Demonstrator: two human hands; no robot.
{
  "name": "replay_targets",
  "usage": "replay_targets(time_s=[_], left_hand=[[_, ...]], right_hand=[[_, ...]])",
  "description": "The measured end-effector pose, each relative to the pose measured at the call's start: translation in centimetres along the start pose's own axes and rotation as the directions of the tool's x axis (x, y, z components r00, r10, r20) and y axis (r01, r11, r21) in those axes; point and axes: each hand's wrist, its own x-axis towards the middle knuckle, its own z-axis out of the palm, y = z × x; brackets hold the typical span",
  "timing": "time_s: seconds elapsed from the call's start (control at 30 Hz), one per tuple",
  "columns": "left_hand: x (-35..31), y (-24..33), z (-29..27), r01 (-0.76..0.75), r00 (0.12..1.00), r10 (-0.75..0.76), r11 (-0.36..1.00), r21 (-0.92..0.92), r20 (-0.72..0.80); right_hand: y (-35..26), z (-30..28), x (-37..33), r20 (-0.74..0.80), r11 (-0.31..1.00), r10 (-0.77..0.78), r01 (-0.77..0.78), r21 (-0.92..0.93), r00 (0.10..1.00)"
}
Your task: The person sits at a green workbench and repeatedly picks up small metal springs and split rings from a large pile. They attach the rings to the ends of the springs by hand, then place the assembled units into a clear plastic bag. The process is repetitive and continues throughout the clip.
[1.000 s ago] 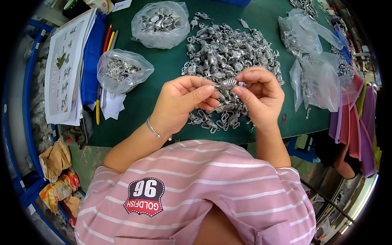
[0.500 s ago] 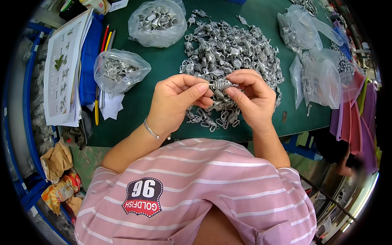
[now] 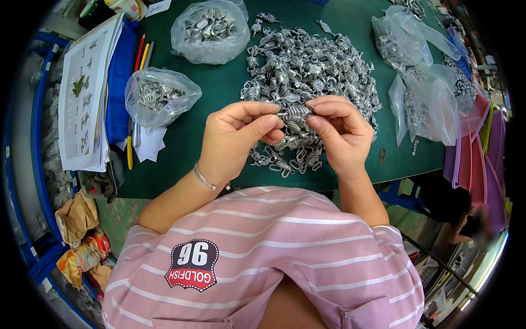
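Note:
A silver ribbed metal piece, shaped like a small fish skeleton, is held level between my two hands. My left hand pinches its left end between thumb and forefinger, the other fingers curled. At its right end, my right hand grips it the same way, its thumb below and fingertips above. Just under and beyond my hands, a large heap of similar silver metal pieces lies on the green table. Some flat oval links show at the heap's near edge. My fingertips hide both ends of the held piece.
Left of the heap stand two clear plastic bags, one with curved metal rings, one with ribbed pieces. Pencils, a blue bin and printed sheets are farther left. More bags lie at right.
The held metal piece has turned slightly and its ribs show broader. My hands have barely shifted, still pinching both ends. At far right, another person's arm has moved.

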Motion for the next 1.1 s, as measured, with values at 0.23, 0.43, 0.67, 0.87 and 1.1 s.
replay_targets(time_s=[0.23, 0.43, 0.67, 0.87, 1.1], left_hand=[[-0.1, 0.0, 0.0, -0.003, 1.0, 0.003, 1.0, 0.009, 0.0], [-0.1, -0.2, -0.2, -0.025, 1.0, 0.025, 0.999, 0.026, -0.001], [0.1, -0.5, -0.2, 0.012, 1.0, -0.013, 1.0, -0.022, -0.021], [-0.9, 1.5, -1.3, -0.219, 0.974, 0.228, 0.942, 0.253, -0.006], [-2.7, 10.9, -6.9, -0.236, 0.765, 0.62, 0.02, 0.972, 0.173]], right_hand=[[0.2, -0.2, -0.1, 0.039, 0.994, -0.065, 0.068, -0.087, 0.997], [-0.3, 0.1, -0.3, -0.004, 0.999, 0.04, -0.04, 0.0, 0.999], [-0.9, 0.4, -0.2, 0.083, 0.892, -0.206, 0.222, -0.393, 0.975], [-1.5, 0.9, 1.0, 0.232, 0.806, -0.375, 0.439, -0.396, 0.897], [0.3, -0.4, 3.2, 0.177, 0.625, -0.215, 0.274, -0.731, 0.961]])
